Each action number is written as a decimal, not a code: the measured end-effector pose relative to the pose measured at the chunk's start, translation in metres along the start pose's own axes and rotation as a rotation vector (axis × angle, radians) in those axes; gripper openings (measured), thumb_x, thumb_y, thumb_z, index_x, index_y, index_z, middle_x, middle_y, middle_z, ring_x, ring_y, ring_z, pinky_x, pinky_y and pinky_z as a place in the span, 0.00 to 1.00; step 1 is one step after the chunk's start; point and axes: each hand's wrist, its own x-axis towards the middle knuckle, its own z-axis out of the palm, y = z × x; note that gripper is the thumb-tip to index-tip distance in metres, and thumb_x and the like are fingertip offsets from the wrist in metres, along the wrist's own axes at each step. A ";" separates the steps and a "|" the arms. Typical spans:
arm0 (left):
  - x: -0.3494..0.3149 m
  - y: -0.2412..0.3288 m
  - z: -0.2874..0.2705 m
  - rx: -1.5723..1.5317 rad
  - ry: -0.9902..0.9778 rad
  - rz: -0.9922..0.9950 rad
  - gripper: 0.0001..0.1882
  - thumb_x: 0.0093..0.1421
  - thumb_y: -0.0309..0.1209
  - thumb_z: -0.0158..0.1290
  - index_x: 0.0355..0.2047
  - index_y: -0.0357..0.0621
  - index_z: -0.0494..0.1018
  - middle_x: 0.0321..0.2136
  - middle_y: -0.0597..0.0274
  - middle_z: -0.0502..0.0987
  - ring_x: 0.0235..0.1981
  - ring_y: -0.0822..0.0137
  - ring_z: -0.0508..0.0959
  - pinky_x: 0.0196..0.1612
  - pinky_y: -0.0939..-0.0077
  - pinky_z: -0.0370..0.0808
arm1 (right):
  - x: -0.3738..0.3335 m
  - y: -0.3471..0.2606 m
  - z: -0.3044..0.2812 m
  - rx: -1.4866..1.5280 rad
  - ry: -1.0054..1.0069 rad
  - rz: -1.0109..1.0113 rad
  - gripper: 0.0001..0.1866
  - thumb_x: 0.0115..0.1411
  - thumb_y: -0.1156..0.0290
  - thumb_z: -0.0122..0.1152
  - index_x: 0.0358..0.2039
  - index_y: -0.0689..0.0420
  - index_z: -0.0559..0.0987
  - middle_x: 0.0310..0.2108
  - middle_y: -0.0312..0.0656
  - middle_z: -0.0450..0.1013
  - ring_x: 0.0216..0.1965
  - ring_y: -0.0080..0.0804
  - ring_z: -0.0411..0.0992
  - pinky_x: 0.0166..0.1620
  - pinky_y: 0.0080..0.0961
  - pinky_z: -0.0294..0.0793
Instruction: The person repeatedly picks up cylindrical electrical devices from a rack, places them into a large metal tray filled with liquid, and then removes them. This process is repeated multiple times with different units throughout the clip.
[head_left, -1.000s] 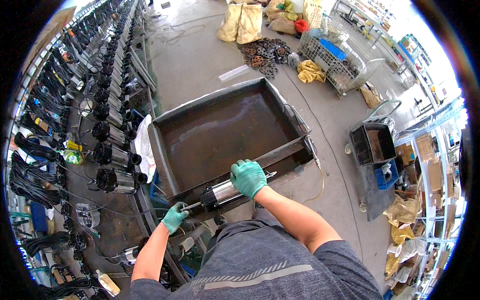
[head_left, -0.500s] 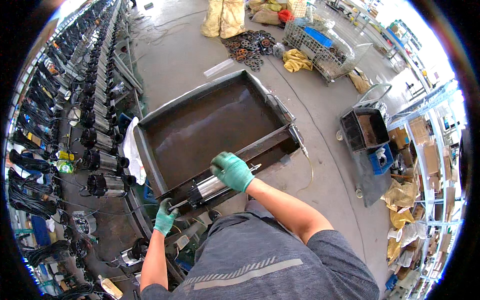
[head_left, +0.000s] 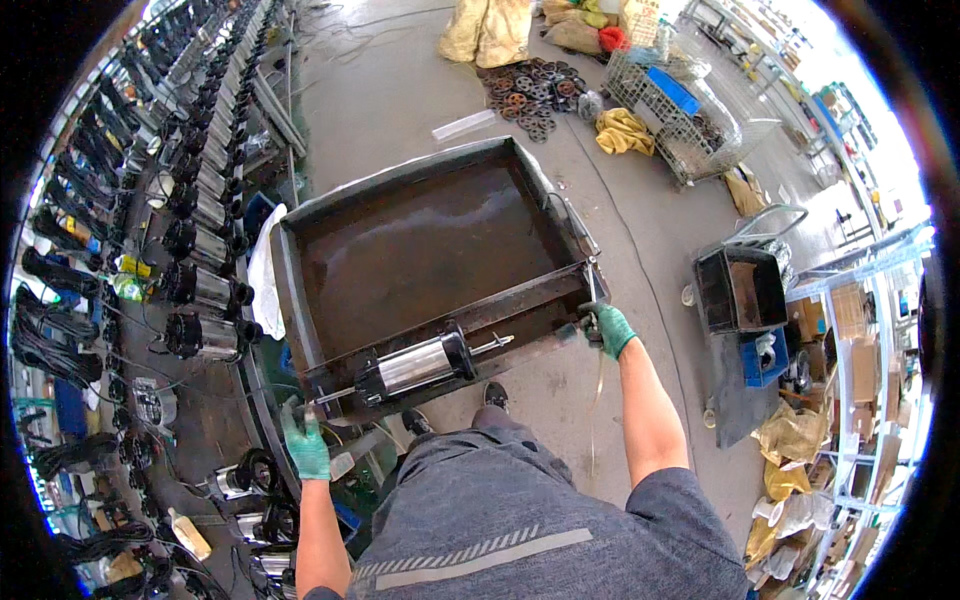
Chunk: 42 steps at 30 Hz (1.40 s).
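A steel cylindrical pump or motor body [head_left: 415, 368] with black end caps lies across the front part of a dark metal water tank [head_left: 300, 330]. A thin metal rod [head_left: 336, 396] lines up with its left end, and a metal fitting [head_left: 492, 345] with its right. My left hand [head_left: 307, 442], in a green glove, is beside the rod's outer end with its fingers extended and apart. At the tank's right front corner, my right hand [head_left: 612, 330], also gloved, is closed round an air gun, mostly hidden by the fingers. A thin hose [head_left: 600, 380] hangs below it.
Along the left, a bench holds rows of similar steel cylinders [head_left: 210, 287] and black cables. A trolley [head_left: 745, 390] with a black bin stands right, near loaded shelving [head_left: 850, 350]. Beyond the tank are black wheel-like parts [head_left: 535, 90], sacks [head_left: 500, 30] and a wire cart [head_left: 665, 110].
My right hand has left the steel cylinder and moved right, closing on the air gun at the tank corner. My left hand has shifted slightly left and down, away from the rod end.
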 end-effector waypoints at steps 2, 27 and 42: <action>-0.001 0.063 0.009 -0.005 -0.045 0.086 0.21 0.71 0.35 0.54 0.61 0.43 0.68 0.47 0.61 0.75 0.45 0.68 0.76 0.52 0.73 0.72 | -0.035 -0.016 0.042 0.064 -0.021 -0.037 0.13 0.66 0.59 0.60 0.43 0.53 0.73 0.35 0.41 0.75 0.33 0.32 0.75 0.31 0.31 0.75; 0.042 -0.007 -0.009 -0.827 0.050 -1.069 0.17 0.68 0.51 0.55 0.30 0.53 0.73 0.18 0.72 0.71 0.12 0.77 0.61 0.13 0.80 0.53 | -0.097 -0.015 0.335 -1.321 -0.109 -1.326 0.08 0.60 0.70 0.65 0.39 0.55 0.82 0.35 0.48 0.80 0.36 0.51 0.78 0.49 0.43 0.76; 0.076 -0.032 0.003 -0.644 -0.317 -1.005 0.17 0.67 0.48 0.58 0.30 0.50 0.74 0.23 0.69 0.73 0.15 0.74 0.67 0.14 0.77 0.56 | -0.051 -0.005 0.324 -1.015 -0.128 -0.810 0.09 0.63 0.75 0.60 0.42 0.63 0.81 0.34 0.50 0.79 0.32 0.37 0.79 0.38 0.30 0.77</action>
